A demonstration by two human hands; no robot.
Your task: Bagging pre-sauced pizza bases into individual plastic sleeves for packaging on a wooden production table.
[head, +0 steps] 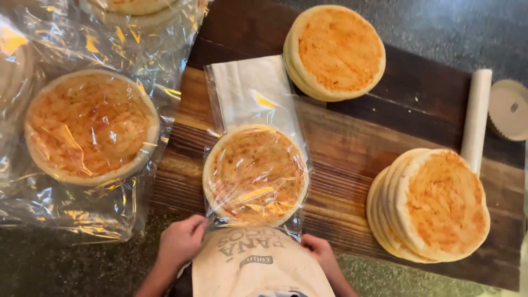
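A round sauced pizza base (256,175) lies inside a clear plastic bag (250,93) on a wooden board (352,143). My left hand (181,239) pinches the bag's near left corner. My right hand (318,248) is at the bag's near right corner, partly hidden behind a beige printed apron or cap (256,264) at the bottom. The far end of the bag lies flat with a white sheet inside it.
A stack of bare bases (335,52) sits at the board's far side, another fanned stack (432,206) at the right. A white roll (476,118) and a round tape-like disc (509,110) lie at the right. Bagged bases (91,126) rest at the left on a dark counter.
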